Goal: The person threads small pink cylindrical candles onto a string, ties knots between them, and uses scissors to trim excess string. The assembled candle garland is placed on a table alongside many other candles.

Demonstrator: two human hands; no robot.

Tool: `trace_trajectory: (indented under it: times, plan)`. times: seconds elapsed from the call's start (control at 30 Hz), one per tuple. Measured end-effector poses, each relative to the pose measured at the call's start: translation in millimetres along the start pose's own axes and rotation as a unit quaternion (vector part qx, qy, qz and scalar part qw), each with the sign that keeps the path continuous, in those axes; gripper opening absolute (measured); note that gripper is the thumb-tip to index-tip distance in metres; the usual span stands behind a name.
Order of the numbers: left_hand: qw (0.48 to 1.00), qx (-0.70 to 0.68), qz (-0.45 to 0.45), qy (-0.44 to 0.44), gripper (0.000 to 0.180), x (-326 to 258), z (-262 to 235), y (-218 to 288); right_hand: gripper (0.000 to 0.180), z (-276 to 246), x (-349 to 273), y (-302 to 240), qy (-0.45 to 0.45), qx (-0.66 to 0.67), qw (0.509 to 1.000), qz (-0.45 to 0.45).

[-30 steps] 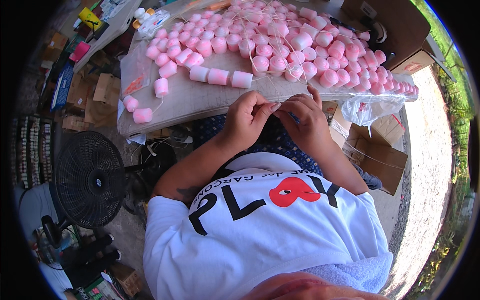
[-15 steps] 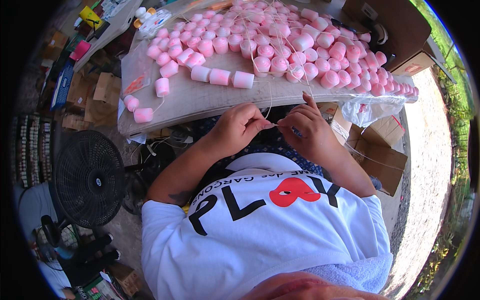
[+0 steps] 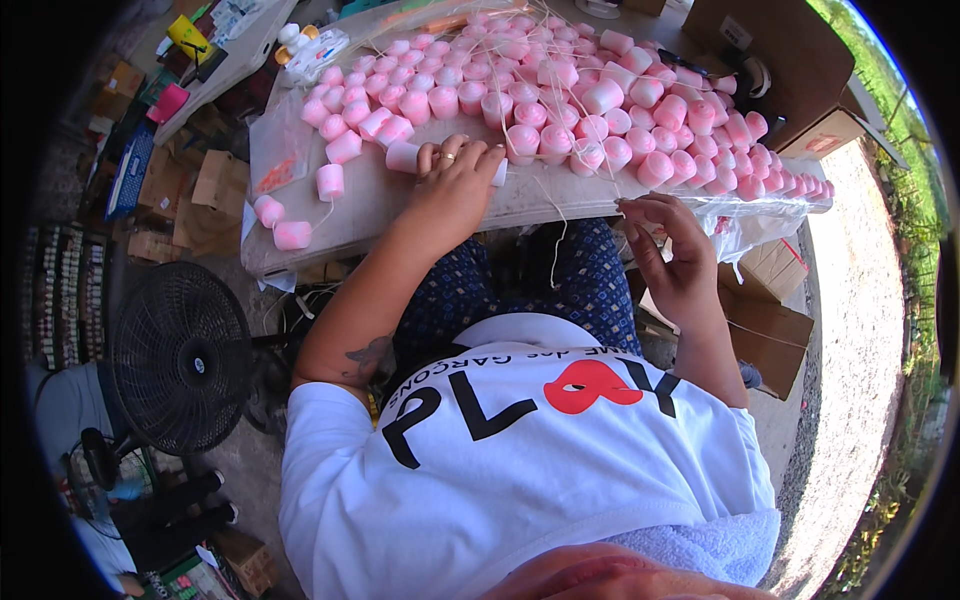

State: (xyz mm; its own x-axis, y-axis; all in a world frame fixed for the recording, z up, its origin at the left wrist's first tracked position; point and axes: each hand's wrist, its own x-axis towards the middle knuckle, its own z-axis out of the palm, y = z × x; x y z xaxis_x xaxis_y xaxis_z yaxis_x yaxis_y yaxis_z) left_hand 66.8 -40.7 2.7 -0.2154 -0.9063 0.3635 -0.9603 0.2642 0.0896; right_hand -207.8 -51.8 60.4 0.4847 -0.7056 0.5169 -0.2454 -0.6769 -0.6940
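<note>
My left hand point(image 3: 455, 185) lies over a short row of pink-and-white cylinders at the table's front edge, its fingers curled down around them. One white cylinder point(image 3: 402, 157) shows to the left of the fingers; the middle one is hidden. My right hand point(image 3: 675, 245) hovers at the front edge, thumb and fingers apart. A thin pale cord runs down to its fingertips; whether they touch it I cannot tell. Another cord point(image 3: 562, 235) hangs loose over the edge between my hands. Many swirl-topped pink cylinders point(image 3: 527, 140) crowd the table behind, with cords lying across them.
The table point(image 3: 350, 225) carries a clear plastic bag point(image 3: 277, 150) at left and a cardboard box point(image 3: 775, 65) at back right. A black fan point(image 3: 182, 355) stands to my left. Open cartons point(image 3: 765, 325) sit below the table at right.
My hands have parted from pinching the cord together. The left has moved forward and left onto the cylinders; the right has moved right and opened. The loose cord now hangs lower.
</note>
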Motion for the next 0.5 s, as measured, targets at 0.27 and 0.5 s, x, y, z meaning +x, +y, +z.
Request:
trace_trajectory:
  times: [0.27, 0.5]
  plan:
    - [0.944, -0.307, -0.038, 0.117, 0.046, 2.1, -33.5, -3.9, 0.03, 40.4, -8.6, -0.2, -0.277, 0.126, 0.952, 0.041]
    - [0.87, -0.455, -0.049, 0.182, 0.045, -2.6, -60.2, 2.7, 0.033, 123.2, 45.7, 11.7, -0.118, 0.165, 0.975, 0.094]
